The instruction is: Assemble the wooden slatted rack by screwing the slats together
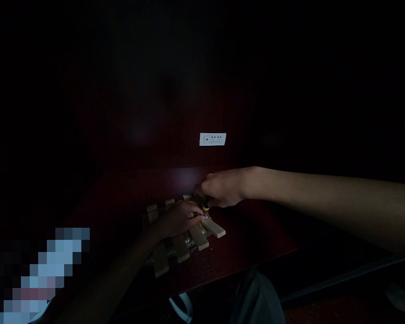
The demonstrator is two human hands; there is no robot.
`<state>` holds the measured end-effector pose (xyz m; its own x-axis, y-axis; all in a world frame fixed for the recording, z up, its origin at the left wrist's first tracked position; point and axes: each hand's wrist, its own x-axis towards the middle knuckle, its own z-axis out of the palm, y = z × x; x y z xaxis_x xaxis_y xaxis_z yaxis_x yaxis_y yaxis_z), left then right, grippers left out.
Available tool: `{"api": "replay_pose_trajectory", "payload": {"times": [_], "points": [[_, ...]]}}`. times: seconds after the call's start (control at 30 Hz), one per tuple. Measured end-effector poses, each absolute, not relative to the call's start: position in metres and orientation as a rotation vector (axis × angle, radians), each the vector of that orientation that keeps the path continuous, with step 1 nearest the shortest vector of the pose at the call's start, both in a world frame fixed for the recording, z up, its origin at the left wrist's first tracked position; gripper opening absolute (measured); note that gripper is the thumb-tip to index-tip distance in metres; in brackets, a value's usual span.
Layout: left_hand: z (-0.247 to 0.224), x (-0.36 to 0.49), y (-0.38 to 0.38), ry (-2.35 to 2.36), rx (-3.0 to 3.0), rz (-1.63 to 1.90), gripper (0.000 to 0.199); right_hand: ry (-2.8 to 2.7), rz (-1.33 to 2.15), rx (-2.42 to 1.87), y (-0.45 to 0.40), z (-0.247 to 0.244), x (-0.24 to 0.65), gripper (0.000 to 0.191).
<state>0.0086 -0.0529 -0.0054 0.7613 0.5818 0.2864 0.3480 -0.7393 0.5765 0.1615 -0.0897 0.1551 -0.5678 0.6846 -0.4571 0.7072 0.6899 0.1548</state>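
Note:
My right hand [222, 188] is closed around a screwdriver with a yellow and dark handle [206, 207], pointing down. Its tip meets the rightmost light wooden slat [216, 228], close to the fingertips of my left hand. My left hand [180, 218] lies over the row of slats, fingers stretched and thumb apart, pressing on the wood. Several slats, one of them a front-left slat [161, 261], lie side by side across darker crosspieces. The screw, if any, is too small and dark to make out.
The slats lie on a dark red wooden table [256, 238]. On the wall behind is a white power socket [213, 139]. My knee [258, 299] and a pale curved strap [185, 308] show below the table edge. A pixelated bright patch [50, 270] is at left. Most surroundings are dark.

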Motion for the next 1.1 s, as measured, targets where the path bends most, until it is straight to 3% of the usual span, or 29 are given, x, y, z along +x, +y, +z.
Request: {"api": "replay_pose_trajectory", "payload": {"times": [0.13, 0.53, 1.1], "points": [[-0.003, 0.009, -0.054, 0.693, 2.45, 0.626, 0.016, 2.429, 0.023, 1.039, -0.094, 0.153, 0.161, 0.026], [0.001, 0.008, -0.055, 0.702, 2.476, 0.614, 0.016, 2.438, 0.12, 1.097, -0.097, 0.145, 0.173, 0.032], [-0.002, 0.009, -0.055, 0.676, 2.412, 0.644, 0.016, 2.502, 0.369, 0.881, -0.1, 0.141, 0.166, 0.02]]}}
